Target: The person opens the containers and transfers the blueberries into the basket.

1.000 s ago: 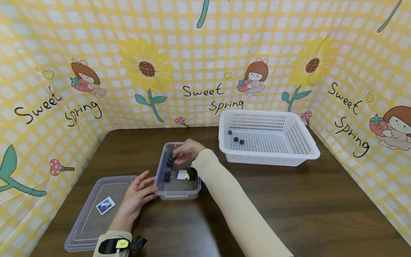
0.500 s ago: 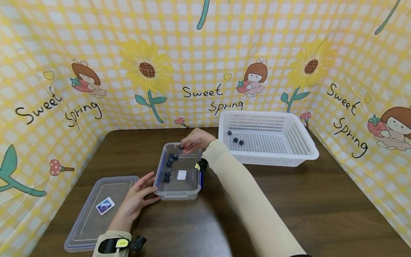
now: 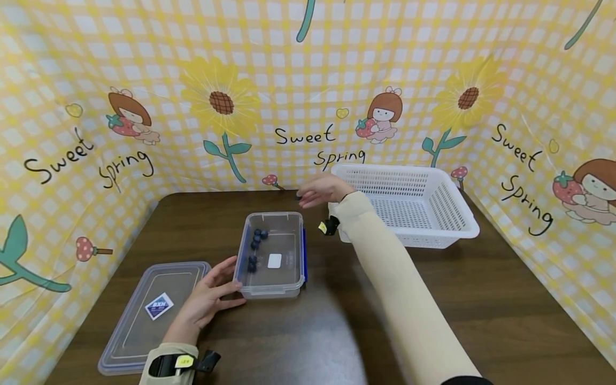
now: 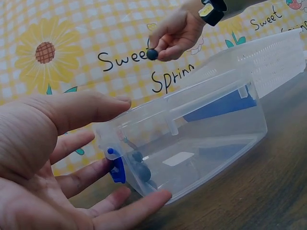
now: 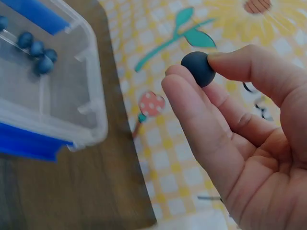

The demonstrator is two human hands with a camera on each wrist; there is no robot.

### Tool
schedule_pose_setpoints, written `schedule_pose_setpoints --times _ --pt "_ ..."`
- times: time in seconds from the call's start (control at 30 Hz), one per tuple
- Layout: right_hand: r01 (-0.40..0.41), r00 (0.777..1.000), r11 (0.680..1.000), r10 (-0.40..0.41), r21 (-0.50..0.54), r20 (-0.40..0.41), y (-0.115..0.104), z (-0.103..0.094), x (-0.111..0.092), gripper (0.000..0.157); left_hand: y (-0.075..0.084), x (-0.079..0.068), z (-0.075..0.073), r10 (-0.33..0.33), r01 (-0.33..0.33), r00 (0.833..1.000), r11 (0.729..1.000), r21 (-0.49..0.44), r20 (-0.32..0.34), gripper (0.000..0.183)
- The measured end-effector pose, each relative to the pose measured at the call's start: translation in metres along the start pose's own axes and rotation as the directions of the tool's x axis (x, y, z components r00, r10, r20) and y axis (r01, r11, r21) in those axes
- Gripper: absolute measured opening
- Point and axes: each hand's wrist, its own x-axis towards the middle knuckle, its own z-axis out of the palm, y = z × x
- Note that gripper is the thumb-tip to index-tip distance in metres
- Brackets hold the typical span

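Note:
Between thumb and fingers my right hand (image 3: 323,190) pinches one blueberry (image 5: 198,68), held in the air between the clear box and the white basket. The clear plastic box (image 3: 284,283) has blue side clips and a white label inside; several blueberries (image 3: 256,239) lie along its left side. My left hand (image 3: 212,294) is at the box's near left corner, its fingers spread and loosely extended against the wall, as the left wrist view (image 4: 72,158) also shows. The white basket (image 3: 409,235) stands at the back right, its left part hidden by my right hand and sleeve.
A clear lid (image 3: 130,342) with a blue and white sticker lies on the dark wooden table (image 3: 308,342), left of the box and partly under my left forearm. A yellow checked cloth (image 3: 298,64) hangs around the back and sides.
My right hand has lifted a blueberry out of the clear box and carried it up and right toward the basket. My left hand has stayed by the box corner, shifting only slightly.

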Motion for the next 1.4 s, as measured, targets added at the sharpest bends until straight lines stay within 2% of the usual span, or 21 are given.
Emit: schedule_pose_setpoints --times 0.23,0.53,0.73,1.0,1.13,1.27,1.4 --pt "0.024 0.998 0.995 -0.018 0.092 -0.066 0.004 -0.035 -0.014 0.035 -0.002 0.000 0.000 0.021 -0.021 0.999 1.000 -0.004 0.032 0.060" --pt "0.058 0.987 0.972 -0.021 0.226 -0.161 0.016 -0.081 -0.032 0.008 -0.001 0.003 0.001 0.018 -0.018 0.999 1.000 -0.005 0.030 0.059" --pt "0.080 0.985 0.955 -0.032 0.284 -0.169 0.028 -0.105 -0.040 0.011 -0.001 0.002 0.000 0.008 -0.008 1.000 1.000 -0.006 0.018 0.060" --pt "0.092 0.973 0.964 -0.033 0.251 -0.229 0.042 -0.123 -0.047 0.039 0.000 0.002 0.000 0.005 -0.005 1.000 1.000 -0.004 0.023 0.062" --pt "0.077 0.965 0.970 -0.014 0.231 -0.261 0.047 -0.127 -0.048 0.044 0.000 0.002 0.000 0.008 -0.008 1.000 1.000 0.005 0.024 0.062" --pt "0.020 0.960 0.987 0.025 0.157 -0.278 0.049 -0.128 -0.047 0.045 0.001 0.002 0.000 0.006 -0.006 1.000 1.000 0.009 0.028 0.063" --pt "-0.044 0.965 0.995 0.065 0.089 -0.255 0.049 -0.127 -0.045 0.050 0.001 0.001 0.000 0.002 -0.002 1.000 1.000 0.006 0.029 0.063"
